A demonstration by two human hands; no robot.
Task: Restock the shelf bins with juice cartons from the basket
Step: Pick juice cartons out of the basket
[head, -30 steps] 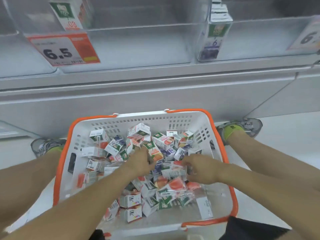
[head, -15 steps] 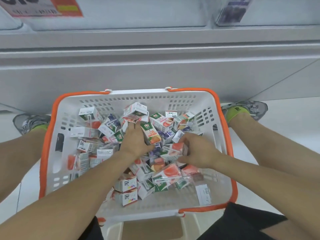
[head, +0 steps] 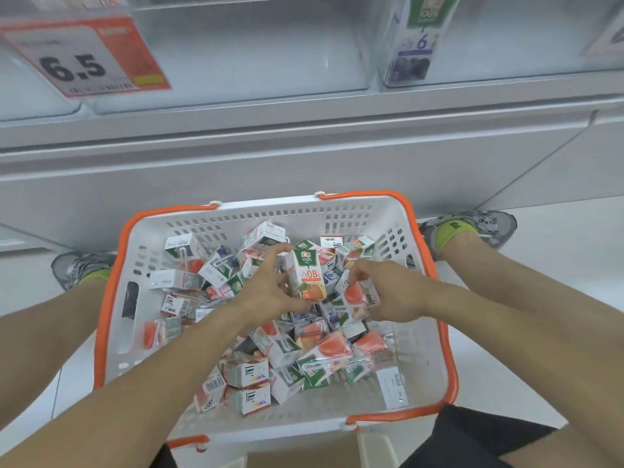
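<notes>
From the head camera, a white perforated plastic basket with an orange rim and handles [head: 388, 228] sits between the person's legs, in front of the grey shelf base; it holds a loose jumble of small rectangular juice cartons [head: 280, 352], glossy white card printed in green, orange-red and some purple, lying at all angles, several with barcodes showing; the left hand [head: 266, 292] reaches into the middle of the heap, fingers curled round an upright orange-and-green juice carton marked "100%" [head: 308, 276]; the right hand [head: 388, 292] is just beside it, fingers curled on a red-and-white carton with a round fruit picture [head: 354, 298]; above, clear smooth plastic shelf bins [head: 256, 62] line the shelf; one bin on the right holds a tall white, green and blue carton marked "6" [head: 417, 38] standing upright; an orange-and-white price card reading "6.5" [head: 84, 59] hangs at the left bin's front.
</notes>
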